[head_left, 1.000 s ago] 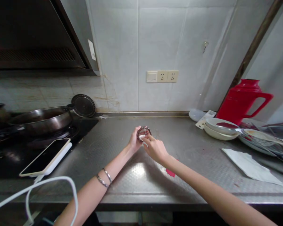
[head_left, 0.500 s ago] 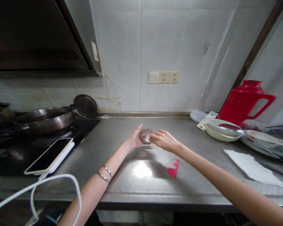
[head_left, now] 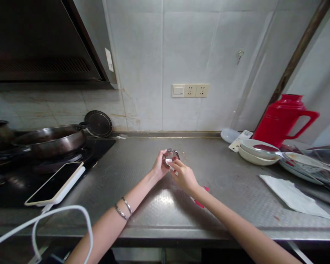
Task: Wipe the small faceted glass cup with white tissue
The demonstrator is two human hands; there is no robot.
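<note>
My left hand (head_left: 160, 164) is wrapped round the side of a small clear glass cup (head_left: 172, 150), held tilted above the counter with its round mouth towards me. With pinched fingers, my right hand (head_left: 183, 175) holds a small white piece of tissue (head_left: 168, 161) at the mouth of the glass. How far the tissue reaches inside is hard to make out. Under my right forearm lies a torn red scrap (head_left: 199, 203), partly hidden.
A phone (head_left: 55, 185) with a white cable lies at the left by the stove, where a steel pan (head_left: 57, 141) stands. To the right are a folded white napkin (head_left: 294, 196), stacked bowls (head_left: 260, 156) and a red thermos (head_left: 282, 119).
My right hand has moved left and turned across the mouth of the glass, bringing the tissue to its near-left side. The right forearm now covers part of the red scrap.
</note>
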